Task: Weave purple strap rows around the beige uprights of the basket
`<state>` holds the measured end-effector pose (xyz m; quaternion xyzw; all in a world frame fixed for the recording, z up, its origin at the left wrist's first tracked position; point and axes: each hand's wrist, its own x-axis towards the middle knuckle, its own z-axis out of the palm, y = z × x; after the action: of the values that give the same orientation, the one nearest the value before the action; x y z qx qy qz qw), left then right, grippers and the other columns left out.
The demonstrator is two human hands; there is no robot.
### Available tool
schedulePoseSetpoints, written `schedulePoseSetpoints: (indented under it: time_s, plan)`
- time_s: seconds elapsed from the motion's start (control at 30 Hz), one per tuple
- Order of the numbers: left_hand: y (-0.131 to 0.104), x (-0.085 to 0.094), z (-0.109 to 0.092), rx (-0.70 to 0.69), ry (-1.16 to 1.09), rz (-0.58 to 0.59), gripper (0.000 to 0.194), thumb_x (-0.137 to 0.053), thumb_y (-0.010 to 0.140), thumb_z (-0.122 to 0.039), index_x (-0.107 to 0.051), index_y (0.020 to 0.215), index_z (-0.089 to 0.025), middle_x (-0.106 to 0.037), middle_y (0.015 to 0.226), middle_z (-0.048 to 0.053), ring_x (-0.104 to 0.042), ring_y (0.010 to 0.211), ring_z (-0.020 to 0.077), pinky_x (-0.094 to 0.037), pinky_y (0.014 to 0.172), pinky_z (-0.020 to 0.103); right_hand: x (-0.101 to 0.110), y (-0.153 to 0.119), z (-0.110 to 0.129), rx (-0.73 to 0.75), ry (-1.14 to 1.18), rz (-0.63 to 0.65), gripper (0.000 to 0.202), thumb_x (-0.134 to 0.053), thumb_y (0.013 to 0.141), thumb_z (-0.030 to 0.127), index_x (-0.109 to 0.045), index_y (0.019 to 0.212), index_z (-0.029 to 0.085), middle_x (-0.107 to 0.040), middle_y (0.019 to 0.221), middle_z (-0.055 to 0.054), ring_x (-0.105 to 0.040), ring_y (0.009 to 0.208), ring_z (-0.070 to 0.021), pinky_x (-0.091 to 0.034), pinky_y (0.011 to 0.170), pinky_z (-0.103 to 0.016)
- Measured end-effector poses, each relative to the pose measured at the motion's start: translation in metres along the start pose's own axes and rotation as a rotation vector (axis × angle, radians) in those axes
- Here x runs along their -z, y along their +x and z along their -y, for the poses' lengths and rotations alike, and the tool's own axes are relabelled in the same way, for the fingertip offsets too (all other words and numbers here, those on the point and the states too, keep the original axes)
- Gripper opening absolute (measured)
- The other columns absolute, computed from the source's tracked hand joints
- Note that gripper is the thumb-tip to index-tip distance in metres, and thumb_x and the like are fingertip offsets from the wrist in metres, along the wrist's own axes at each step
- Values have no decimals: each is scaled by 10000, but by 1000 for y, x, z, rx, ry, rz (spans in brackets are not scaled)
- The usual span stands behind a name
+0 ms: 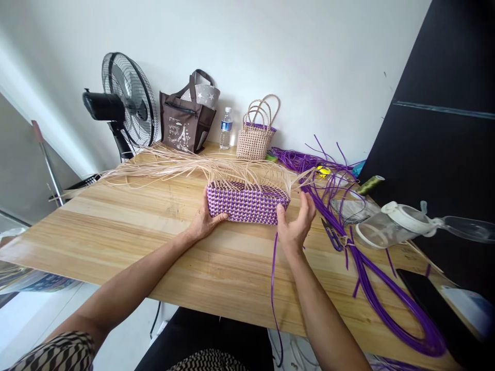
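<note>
A partly woven purple and beige basket [247,204] sits on the table in front of me, long beige strands [170,167] fanning from its top edge. My left hand [203,221] grips its left end, thumb along the lower front and fingers partly hidden behind the end. At the right end, my right hand [296,224] rests its thumb against the front corner. Its other fingers are raised and spread away from the basket's side. A loose purple strand [274,288] hangs from the lower right corner over the table's front edge.
Purple strand coils [386,299], scissors [331,234] and a clear jar with a white lid [390,225] lie on the right. Along the wall stand a fan [129,100], a brown bag [181,123], a water bottle [226,129] and a finished-looking beige basket [253,141].
</note>
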<state>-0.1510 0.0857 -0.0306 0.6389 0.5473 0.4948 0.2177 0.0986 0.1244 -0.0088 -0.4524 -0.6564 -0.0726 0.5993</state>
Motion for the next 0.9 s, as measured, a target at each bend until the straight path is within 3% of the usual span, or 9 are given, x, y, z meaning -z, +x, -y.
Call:
schedulePoseSetpoints:
  time_s: [0.07, 0.17, 0.27, 0.53, 0.9]
  plan:
    - [-1, -2, 0, -17, 15, -10, 1047, -655, 716, -509, 1, 1457, -166, -329, 1436, 217, -374, 1311, 294, -333, 1066, 455, 5, -1, 24, 191, -124, -3, 438, -615, 801, 297, -549, 1218, 177, -437, 1318, -173, -400, 1227, -302, -336, 1022, -449]
    - [-3, -4, 1, -37, 17, -18, 1050, -652, 721, -503, 22, 1456, -173, -324, 1438, 219, -381, 1307, 295, -348, 1055, 457, 2, -13, 58, 360, -170, 249, 332, -614, 802, 355, -621, 1121, 266, -388, 1388, -88, -325, 1277, -323, -304, 1028, -509]
    - [-3, -4, 2, -15, 14, -14, 1056, -654, 720, -501, 32, 1454, -174, -334, 1433, 223, -410, 1285, 302, -366, 1036, 467, -5, -24, 73, 387, -209, 447, 307, -574, 822, 427, -633, 1105, 323, -362, 1430, -47, -248, 1323, -333, -252, 1034, -542]
    - [-1, -4, 4, -32, 0, -14, 1059, -673, 709, -484, 15, 1454, -179, -281, 1464, 213, -339, 1333, 295, -328, 1070, 453, 0, -15, 50, 236, -243, 292, 197, -551, 844, 364, -696, 928, 259, -399, 1403, -58, -298, 1298, -304, -270, 1033, -496]
    - [-1, -4, 3, -43, -15, -21, 1053, -678, 703, -484, -7, 1448, -162, -296, 1449, 224, -345, 1329, 282, -298, 1089, 462, -2, -14, 45, 211, -257, 238, 221, -533, 855, 327, -686, 994, 248, -426, 1370, -81, -361, 1254, -286, -332, 1001, -477]
